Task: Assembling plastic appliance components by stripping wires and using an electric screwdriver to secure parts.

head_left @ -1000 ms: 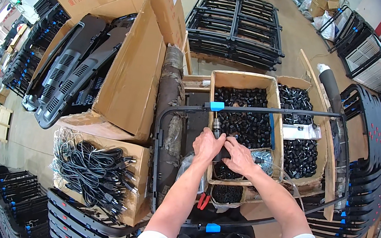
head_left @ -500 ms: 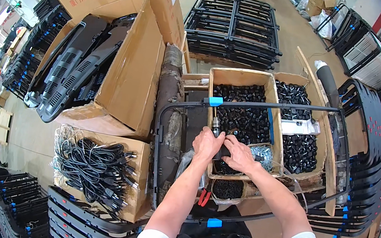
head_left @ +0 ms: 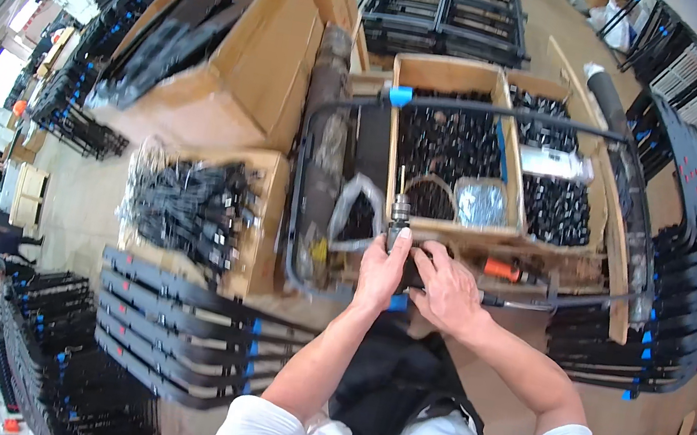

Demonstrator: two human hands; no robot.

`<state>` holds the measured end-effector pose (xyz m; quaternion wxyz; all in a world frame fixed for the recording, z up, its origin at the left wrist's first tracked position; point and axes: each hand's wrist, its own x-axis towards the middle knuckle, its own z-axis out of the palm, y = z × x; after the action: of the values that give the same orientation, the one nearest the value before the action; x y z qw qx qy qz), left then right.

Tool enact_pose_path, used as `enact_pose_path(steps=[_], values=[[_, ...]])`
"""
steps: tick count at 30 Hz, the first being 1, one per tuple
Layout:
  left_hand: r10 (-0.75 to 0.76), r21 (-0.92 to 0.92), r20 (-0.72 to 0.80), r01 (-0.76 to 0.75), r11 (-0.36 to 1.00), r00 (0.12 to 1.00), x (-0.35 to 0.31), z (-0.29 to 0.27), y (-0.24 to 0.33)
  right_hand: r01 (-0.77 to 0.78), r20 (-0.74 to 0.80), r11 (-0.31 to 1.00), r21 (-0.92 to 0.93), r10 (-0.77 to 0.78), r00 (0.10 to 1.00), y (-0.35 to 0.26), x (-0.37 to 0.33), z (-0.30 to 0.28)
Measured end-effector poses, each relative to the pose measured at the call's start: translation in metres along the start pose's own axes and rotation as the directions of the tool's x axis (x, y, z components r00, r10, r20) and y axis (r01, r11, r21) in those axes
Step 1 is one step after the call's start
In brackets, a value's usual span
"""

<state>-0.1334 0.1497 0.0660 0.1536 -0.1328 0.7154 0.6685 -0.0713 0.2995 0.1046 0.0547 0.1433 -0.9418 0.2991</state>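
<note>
A power drill, its chuck and long thin bit pointing away from me, is between my two hands. My left hand is wrapped round its body, thumb on top. From the other side my right hand closes on the dark rear part, which the fingers mostly hide. Around and beyond my hands lies a black tubular frame with a blue clip on its far bar. Inside that outline stands a wooden divided box holding small black parts and a clear bag of silvery pieces.
An orange-ended tool lies right of my hands. Left stand a carton of bundled black power cords and a large open carton of black panels. Black frames are stacked at lower left, right and far.
The view has shifted, so the box and cartons sit higher in it. Both hands and the drill have come back from over the box to its near edge.
</note>
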Motion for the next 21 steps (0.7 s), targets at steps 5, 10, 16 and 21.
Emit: enact_pose_path(steps=[5, 10, 16, 21], values=[[0.125, 0.126, -0.073, -0.115, 0.985, 0.99, -0.145, -0.042, -0.09, 0.075, 0.092, 0.994, 0.083, -0.082, 0.992, -0.059, -0.133, 0.028], [-0.06, 0.001, -0.104, 0.061, 0.998, 0.993, -0.2, -0.058, -0.174, -0.038, 0.284, 0.985, 0.166, -0.011, 0.959, -0.069, -0.207, 0.082], [-0.089, 0.08, -0.129, 0.1, 0.992, 0.988, -0.191, -0.063, -0.18, -0.106, 0.362, 0.994, 0.026, 0.09, 0.928, -0.072, -0.203, 0.105], [-0.05, 0.158, -0.139, 0.072, 0.985, 0.989, -0.182, -0.072, -0.169, -0.136, 0.356, 0.991, -0.003, 0.128, 0.926, -0.077, -0.193, 0.112]])
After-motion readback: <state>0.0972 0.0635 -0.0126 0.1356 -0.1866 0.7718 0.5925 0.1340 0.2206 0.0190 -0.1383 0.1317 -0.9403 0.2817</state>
